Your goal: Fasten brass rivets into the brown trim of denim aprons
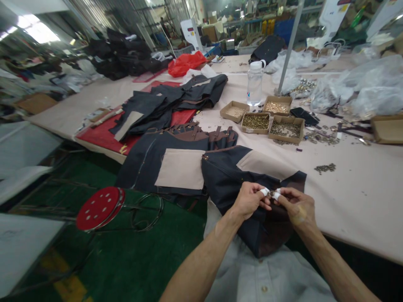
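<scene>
Pale shirt cloth (252, 277) with a button fills the bottom edge, and both forearms run up from it to the hands. Taped fingertips (264, 191) of the left hand (250, 200) and the right hand (297, 205) meet over a tiny metal piece (270, 194), perhaps a rivet or snap; it is too small to tell for sure. Both hands are pinched shut on it, thumbs and forefingers touching, right at the top edge of a dark denim apron (229, 180) that hangs off the table edge into the lap. That apron has a tan panel and a brown lower part under the wrists.

Just to the left lies another dark apron (147, 161) with a tan pocket (181, 168), and beyond it a stack of brown straps (201, 133). Farther up the pink table (355, 197), more dark pieces rest on a red mat (100, 135). Four small cardboard boxes (256, 121) of metal hardware sit in a cluster near a clear water bottle (254, 84). Some loose rivets (325, 168) lie in a small heap on the right, well apart from the hands. Plastic bags (362, 90) crowd the far right. On the green floor stands a red stool (99, 207).
</scene>
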`<state>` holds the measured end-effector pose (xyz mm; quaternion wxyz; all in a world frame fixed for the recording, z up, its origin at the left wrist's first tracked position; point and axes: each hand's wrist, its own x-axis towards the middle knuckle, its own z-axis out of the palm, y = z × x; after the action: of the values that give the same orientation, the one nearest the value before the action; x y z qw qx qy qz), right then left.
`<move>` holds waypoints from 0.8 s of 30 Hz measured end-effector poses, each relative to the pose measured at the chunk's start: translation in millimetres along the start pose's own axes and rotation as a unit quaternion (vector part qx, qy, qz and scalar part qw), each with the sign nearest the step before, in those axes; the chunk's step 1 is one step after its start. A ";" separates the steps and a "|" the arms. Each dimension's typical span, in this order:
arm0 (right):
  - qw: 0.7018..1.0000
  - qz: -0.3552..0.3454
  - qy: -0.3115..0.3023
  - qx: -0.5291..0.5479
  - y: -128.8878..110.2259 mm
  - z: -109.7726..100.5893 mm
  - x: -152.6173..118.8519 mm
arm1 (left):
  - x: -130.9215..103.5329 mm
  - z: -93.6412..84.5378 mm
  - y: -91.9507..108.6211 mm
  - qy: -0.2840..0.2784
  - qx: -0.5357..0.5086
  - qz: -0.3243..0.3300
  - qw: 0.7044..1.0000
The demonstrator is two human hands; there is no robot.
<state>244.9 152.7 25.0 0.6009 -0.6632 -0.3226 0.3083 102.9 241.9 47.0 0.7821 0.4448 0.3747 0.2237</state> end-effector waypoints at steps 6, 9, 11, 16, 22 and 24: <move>0.998 0.028 0.000 0.054 7.5 1.1 -3.9 | -6.4 6.5 0.0 0.007 -0.047 -0.012 0.999; 0.997 0.042 -0.002 0.065 10.4 -1.6 -3.8 | -8.0 10.1 0.0 0.029 -0.034 0.002 0.999; 0.996 0.052 -0.014 0.066 12.5 -4.4 -2.9 | -8.5 12.2 -0.9 0.037 -0.024 0.004 0.999; 0.989 0.072 -0.077 0.107 22.0 -12.8 -1.0 | -9.1 17.0 -5.5 0.080 -0.006 0.016 0.997; 0.989 0.072 -0.091 0.096 21.4 -14.0 -0.1 | -10.3 19.4 -8.4 0.103 -0.010 0.008 0.995; 0.991 0.061 -0.096 0.068 16.9 -14.7 2.2 | -10.8 17.5 -6.4 0.093 0.001 -0.007 0.996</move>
<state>258.9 144.5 9.5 0.5911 -0.6066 -0.3158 0.4276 110.1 222.0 51.3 0.7449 0.4202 0.4495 0.2580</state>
